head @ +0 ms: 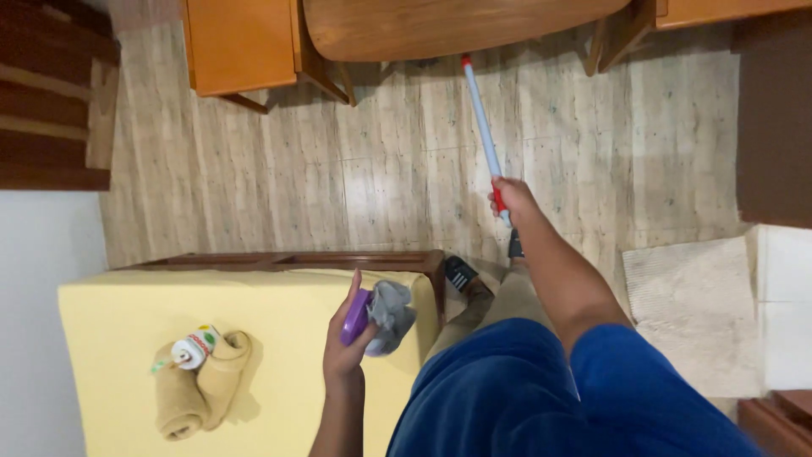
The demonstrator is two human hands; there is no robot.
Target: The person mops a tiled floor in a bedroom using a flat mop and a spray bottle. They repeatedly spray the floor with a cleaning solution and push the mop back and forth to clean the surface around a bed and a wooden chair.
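Pale wood-patterned flooring is filling the room, with a yellow-covered bed in a dark wooden frame lying at its near side. The person's left hand is hovering over the bed's corner, its grip closing around a purple object and a bunched grey cloth pressed together, fingers wrapping the purple piece from behind. The right hand is reaching out past the bed's foot end, its grip clamping on the red section of a long pole; the pole's pale blue shaft is slanting away from the bed toward a rounded wooden tabletop, ending in a red tip just at that top's edge. On the bed, well apart from the left hand, a rolled tan towel is lying with a small white bottle resting on its upper end. Beyond the bed, an orange-brown wooden cabinet is standing on the floor. A light mat is lying on the floor past the person's right side, well away from the bed. Blue shorts are showing beside the bed's corner.
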